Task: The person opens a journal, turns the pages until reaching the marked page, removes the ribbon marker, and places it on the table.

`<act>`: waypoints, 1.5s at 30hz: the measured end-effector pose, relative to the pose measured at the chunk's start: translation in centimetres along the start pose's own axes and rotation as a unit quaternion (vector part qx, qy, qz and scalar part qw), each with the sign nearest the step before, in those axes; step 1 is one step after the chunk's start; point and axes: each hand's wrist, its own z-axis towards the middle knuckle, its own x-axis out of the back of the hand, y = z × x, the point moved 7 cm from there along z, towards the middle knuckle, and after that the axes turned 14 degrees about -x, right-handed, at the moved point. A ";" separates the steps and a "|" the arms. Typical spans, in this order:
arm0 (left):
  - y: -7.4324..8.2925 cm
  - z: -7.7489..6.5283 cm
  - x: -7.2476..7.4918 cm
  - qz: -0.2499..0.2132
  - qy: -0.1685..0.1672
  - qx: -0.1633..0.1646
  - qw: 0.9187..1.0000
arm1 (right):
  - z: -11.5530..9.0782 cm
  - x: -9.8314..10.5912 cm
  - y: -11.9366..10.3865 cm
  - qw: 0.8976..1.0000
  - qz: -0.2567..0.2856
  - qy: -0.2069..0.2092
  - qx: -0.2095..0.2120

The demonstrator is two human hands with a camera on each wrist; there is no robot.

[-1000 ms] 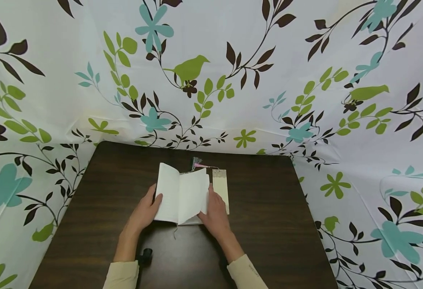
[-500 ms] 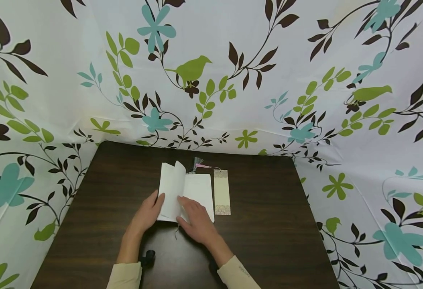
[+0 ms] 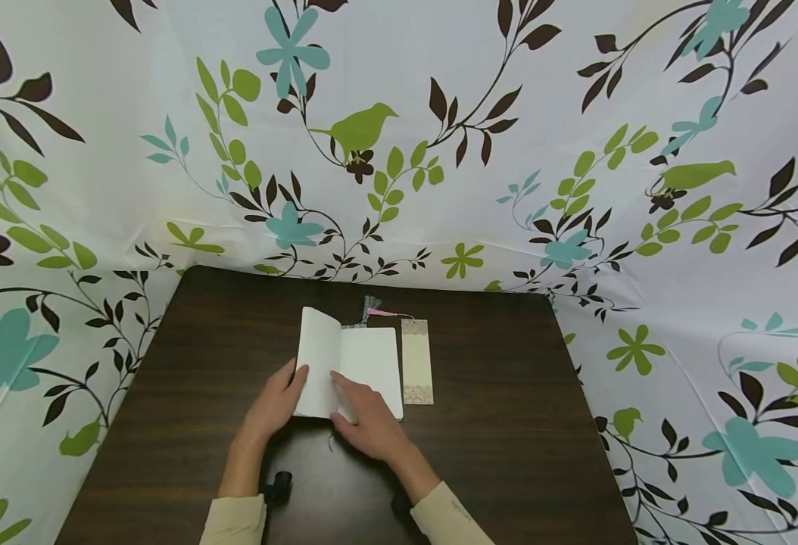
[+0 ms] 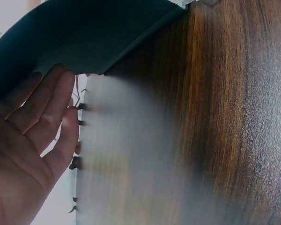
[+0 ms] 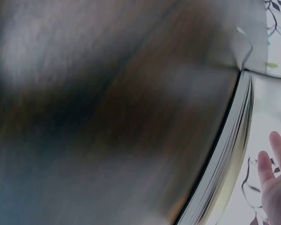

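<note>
An open notebook (image 3: 372, 352) with blank white pages lies before me in the head view, its left side tilted up. My left hand (image 3: 275, 401) grips that raised left side, thumb on the page. Seen by the left wrist camera, the left hand (image 4: 35, 131) has its fingers against the dark green cover (image 4: 98, 37) from below. My right hand (image 3: 372, 424) rests on the pages by the inner fold, fingers extended. In the right wrist view, the right hand (image 5: 278, 192) appears at the edge, beside the stacked page edges (image 5: 222, 168).
A cream bookmark (image 3: 417, 363) with speckled ends lies right of the notebook on the dark wooden table (image 3: 508, 424). Its pink tassel (image 3: 381, 312) and a grey tassel (image 3: 370, 304) lie beyond the notebook. A patterned white curtain (image 3: 399, 227) hangs behind and around.
My right hand has moved left from the notebook's right edge to its inner fold, and a leaf has turned over to the left side. My left hand keeps its grip.
</note>
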 end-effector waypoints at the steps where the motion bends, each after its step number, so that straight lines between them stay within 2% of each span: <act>1: 0.1 0.0 0.0 0.003 0.000 0.001 1.000 | 0.1 0.2 0.3 1.000 0.010 -0.004 -0.009; 4: 0.3 -0.1 0.0 0.008 -0.002 0.001 1.000 | 0.2 0.6 1.6 0.999 0.003 -0.010 -0.032; 10: 0.2 -0.3 -0.2 0.017 -0.010 0.001 1.000 | 0.1 1.2 3.7 0.996 -0.075 -0.022 -0.052; 15: 0.2 -0.4 -0.2 0.016 -0.015 0.002 1.000 | -0.6 1.5 5.5 0.992 -0.088 -0.040 -0.076; 19: 0.2 -0.2 0.1 0.020 -0.003 -0.002 1.000 | -1.1 1.6 6.5 0.991 -0.096 -0.044 -0.080; 29: 0.6 0.1 -0.1 0.022 0.004 -0.006 1.000 | -1.3 1.5 7.5 0.989 -0.116 -0.048 -0.074; 36: 0.6 0.2 0.1 0.009 0.010 0.001 1.000 | -1.4 2.1 6.9 0.991 -0.092 -0.060 -0.074; 45: 0.6 0.1 0.2 0.018 0.010 0.003 1.000 | -1.4 2.2 6.6 0.993 -0.081 -0.059 -0.067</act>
